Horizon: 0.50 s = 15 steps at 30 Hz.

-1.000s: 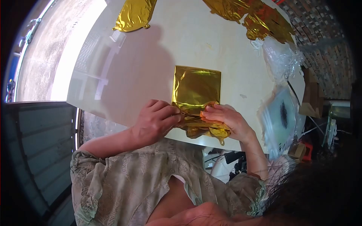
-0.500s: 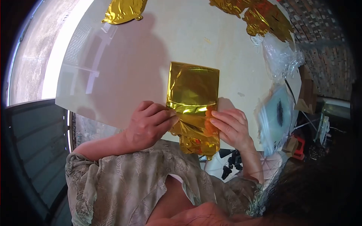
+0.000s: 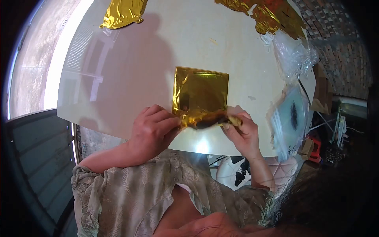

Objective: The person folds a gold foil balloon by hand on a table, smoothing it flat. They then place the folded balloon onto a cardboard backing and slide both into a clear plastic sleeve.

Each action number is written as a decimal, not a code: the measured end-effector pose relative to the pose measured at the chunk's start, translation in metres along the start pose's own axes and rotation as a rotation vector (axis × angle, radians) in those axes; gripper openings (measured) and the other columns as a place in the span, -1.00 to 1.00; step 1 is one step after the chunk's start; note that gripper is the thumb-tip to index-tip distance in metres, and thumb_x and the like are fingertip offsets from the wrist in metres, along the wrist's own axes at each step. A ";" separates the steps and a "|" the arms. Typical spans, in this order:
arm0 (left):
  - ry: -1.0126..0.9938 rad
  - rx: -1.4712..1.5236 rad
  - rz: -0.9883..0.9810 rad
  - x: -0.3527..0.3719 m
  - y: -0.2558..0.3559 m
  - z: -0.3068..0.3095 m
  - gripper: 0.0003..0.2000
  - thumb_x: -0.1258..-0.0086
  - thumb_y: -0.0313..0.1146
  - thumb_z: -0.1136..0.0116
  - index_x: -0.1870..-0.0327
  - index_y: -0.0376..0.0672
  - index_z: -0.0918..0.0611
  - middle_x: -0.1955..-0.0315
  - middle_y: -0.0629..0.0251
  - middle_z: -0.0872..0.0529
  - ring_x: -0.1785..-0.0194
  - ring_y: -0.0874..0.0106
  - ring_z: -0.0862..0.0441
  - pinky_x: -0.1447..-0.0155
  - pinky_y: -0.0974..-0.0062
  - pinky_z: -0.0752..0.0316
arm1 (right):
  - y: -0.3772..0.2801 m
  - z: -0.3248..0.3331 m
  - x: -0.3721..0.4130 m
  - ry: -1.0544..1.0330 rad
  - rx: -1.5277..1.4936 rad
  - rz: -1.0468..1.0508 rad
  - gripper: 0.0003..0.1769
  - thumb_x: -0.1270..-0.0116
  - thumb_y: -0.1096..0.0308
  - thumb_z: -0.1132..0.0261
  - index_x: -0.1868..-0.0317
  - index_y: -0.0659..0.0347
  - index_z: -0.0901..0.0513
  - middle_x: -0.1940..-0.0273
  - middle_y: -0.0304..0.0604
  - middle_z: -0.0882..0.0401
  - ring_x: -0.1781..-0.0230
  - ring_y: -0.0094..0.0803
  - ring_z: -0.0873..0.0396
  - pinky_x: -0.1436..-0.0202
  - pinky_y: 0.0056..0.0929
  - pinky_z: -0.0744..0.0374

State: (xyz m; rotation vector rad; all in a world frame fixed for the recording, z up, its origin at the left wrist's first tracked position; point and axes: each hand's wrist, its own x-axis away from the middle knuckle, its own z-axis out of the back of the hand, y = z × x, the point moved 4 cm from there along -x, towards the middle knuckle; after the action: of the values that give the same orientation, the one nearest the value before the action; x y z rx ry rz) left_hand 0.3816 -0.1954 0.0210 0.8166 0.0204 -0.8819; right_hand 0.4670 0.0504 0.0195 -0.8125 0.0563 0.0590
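A flat, shiny gold foil balloon (image 3: 200, 91) lies on the pale table in front of me. Its near end is lifted and bunched into a thick crumpled fold running between my hands. My left hand (image 3: 154, 128) pinches the left end of that fold, fingers closed. At the fold's right end, my right hand (image 3: 244, 133) grips the foil between thumb and fingers. The far part of the balloon stays square and mostly smooth on the tabletop.
Another gold foil piece (image 3: 123, 14) lies at the far left of the table (image 3: 130, 75). More crumpled gold foil (image 3: 278, 17) is at the far right, above clear plastic wrapping (image 3: 291, 55). A clear bag with a dark mark (image 3: 290, 122) rests along the right edge.
The near end of the foil, which hung down over the table edge, has been turned up and gathered into a fold. Both hands remain at its sides.
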 end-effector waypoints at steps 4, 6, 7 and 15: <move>-0.045 0.015 0.247 -0.007 -0.007 -0.004 -0.74 -0.15 -0.38 -0.49 0.14 -0.18 -0.72 0.44 0.33 -0.74 0.31 0.30 -0.65 0.22 0.32 -0.51 | -0.001 -0.008 -0.008 0.094 -0.035 -0.210 -0.92 -0.36 0.46 -0.40 0.29 0.29 -0.70 0.38 -0.22 -0.66 0.29 -0.50 -0.56 0.16 -0.48 -0.53; -0.025 0.119 0.389 -0.011 -0.005 -0.003 -0.70 -0.16 -0.37 -0.49 0.09 -0.17 -0.70 0.39 0.33 -0.75 0.27 0.31 -0.67 0.19 0.31 -0.54 | 0.000 -0.009 -0.011 0.134 -0.025 -0.244 -0.89 -0.38 0.45 -0.39 0.30 0.33 -0.68 0.40 -0.25 -0.64 0.34 -0.57 -0.54 0.24 -0.55 -0.52; -0.002 0.224 0.534 -0.010 -0.008 -0.003 -0.65 -0.16 -0.36 -0.49 0.04 -0.16 -0.68 0.34 0.32 -0.76 0.24 0.33 -0.68 0.15 0.30 -0.57 | 0.003 -0.011 -0.011 0.107 -0.071 -0.308 -0.86 -0.39 0.44 -0.39 0.29 0.35 -0.68 0.40 -0.27 -0.63 0.37 -0.63 -0.52 0.29 -0.58 -0.50; -0.400 -0.401 -0.736 -0.011 0.032 -0.010 -0.29 -0.38 0.05 -0.20 -0.44 -0.24 -0.44 -0.51 0.11 -0.33 -0.58 0.29 -0.22 -0.63 0.08 -0.03 | 0.001 -0.010 -0.017 0.029 -0.080 -0.389 -0.84 -0.44 0.40 -0.35 0.25 0.37 -0.68 0.42 -0.35 -0.62 0.43 -0.72 -0.46 0.35 -0.63 -0.48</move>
State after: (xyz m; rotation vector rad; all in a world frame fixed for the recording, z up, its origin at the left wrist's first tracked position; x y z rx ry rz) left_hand 0.3992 -0.1696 0.0377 0.2271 0.1497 -1.6612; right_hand 0.4499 0.0430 0.0130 -0.8921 -0.0773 -0.3197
